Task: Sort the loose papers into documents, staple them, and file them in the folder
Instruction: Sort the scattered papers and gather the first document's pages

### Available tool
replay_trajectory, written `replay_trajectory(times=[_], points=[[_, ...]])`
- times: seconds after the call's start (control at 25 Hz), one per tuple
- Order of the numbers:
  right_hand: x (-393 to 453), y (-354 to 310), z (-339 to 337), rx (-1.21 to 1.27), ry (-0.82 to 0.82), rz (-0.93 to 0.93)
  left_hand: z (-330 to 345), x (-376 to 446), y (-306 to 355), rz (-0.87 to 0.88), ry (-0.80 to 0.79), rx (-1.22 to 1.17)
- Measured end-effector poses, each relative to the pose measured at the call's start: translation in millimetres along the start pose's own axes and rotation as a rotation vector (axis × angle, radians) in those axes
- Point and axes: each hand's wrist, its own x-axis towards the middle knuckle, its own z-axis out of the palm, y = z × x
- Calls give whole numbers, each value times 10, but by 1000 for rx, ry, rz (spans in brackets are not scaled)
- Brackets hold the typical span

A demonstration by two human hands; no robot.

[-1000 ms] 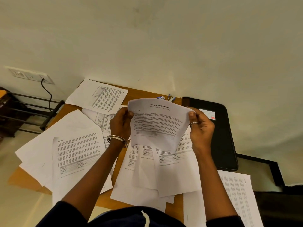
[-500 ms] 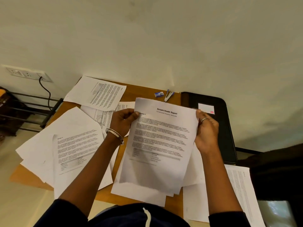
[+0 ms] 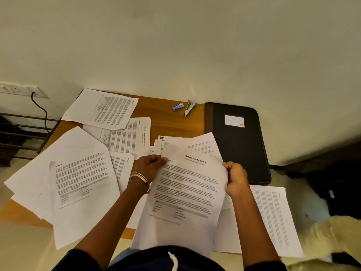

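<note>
Head view. Left hand (image 3: 150,166) and right hand (image 3: 235,178) each pinch a side edge of the health report sheets (image 3: 185,196) above the worktop (image 3: 166,118). Thin, limp paper: best gripped at opposite edges. Stapler (image 3: 188,109) and folder (image 3: 237,145) lie beyond.

There is one view, from a wide-angle camera on the person's head, looking forward and steeply down at the bench (image 3: 172,122) from close above; the forearms enter at 6 o'clock, and the wall fills the top from 10 to 2 o'clock. The left hand (image 3: 150,166) and right hand (image 3: 235,178) sit near centre, close to the lens, on a sheet (image 3: 185,194). The folder (image 3: 239,151) lies toward 2 o'clock, the stapler (image 3: 189,108) near 12 and loose papers (image 3: 78,173) toward 9; edges bow from lens distortion.
</note>
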Motion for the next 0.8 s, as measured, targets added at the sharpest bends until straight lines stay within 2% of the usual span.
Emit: replay_trajectory(times=[0.08, 0.16, 0.2, 0.28, 0.36, 0.48, 0.6, 0.68, 0.8], points=[[55, 63, -69, -10, 24, 22, 65, -67, -54, -81, -54, -93], [123, 108, -185, -26, 62, 44, 105, -182, -177, -224, -227, -152], [163, 125, -250, -40, 87, 56, 109, -236, -287, -275, -332, -99], [237, 147, -372, -57, 127, 85, 139, -370, -536, -313, -517, -29], [304, 139, -436, -62, 140, 108, 203, -477, -727, -324, -581, -73], [354, 121, -436, -14, 106, 103, 278, -552, -808, -334, -497, -166], [328, 115, -339, 26, 4, 23, 257, -562, -796, -274, -389, -121], [279, 127, -265, -41, -84, -61, 233, -578, -761, -213, -326, -79], [226, 269, -174, -216, -244, -100, 190, -556, -763, -254, -195, -149]])
